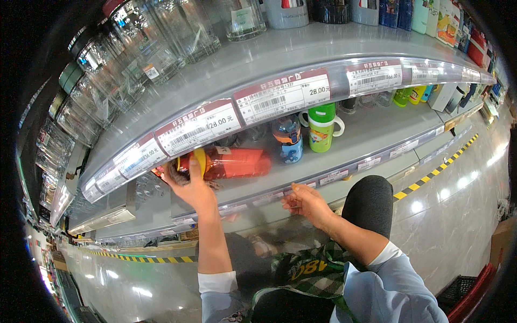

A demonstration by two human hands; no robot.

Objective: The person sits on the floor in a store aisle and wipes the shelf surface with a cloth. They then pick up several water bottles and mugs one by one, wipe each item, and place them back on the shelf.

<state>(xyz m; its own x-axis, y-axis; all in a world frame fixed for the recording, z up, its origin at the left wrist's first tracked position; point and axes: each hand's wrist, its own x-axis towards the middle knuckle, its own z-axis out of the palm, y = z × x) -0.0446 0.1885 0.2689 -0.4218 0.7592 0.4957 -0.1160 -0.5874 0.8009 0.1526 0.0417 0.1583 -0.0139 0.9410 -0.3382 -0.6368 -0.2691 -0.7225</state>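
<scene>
Below the upper shelf's label strip, my left hand (196, 187) is closed around the lid end of a red translucent bottle (242, 162). The bottle is tilted almost flat over the lower shelf (375, 133), its base pointing right; part of its lid is hidden behind my fingers and the label strip. To its right stand a blue bottle with an orange band (288, 139) and a green cup with two white handles (321, 129), both upright. My right hand (307, 204) hangs in front of the lower shelf's edge, fingers loosely curled, holding nothing.
Clear glass jars with lids (141, 52) line the upper shelf (315, 44) at the left. Price labels (282, 97) run along its protruding edge. More cups (404, 97) stand at the lower shelf's right. Yellow-black tape (436, 167) marks the floor; a black crate (456, 292) sits lower right.
</scene>
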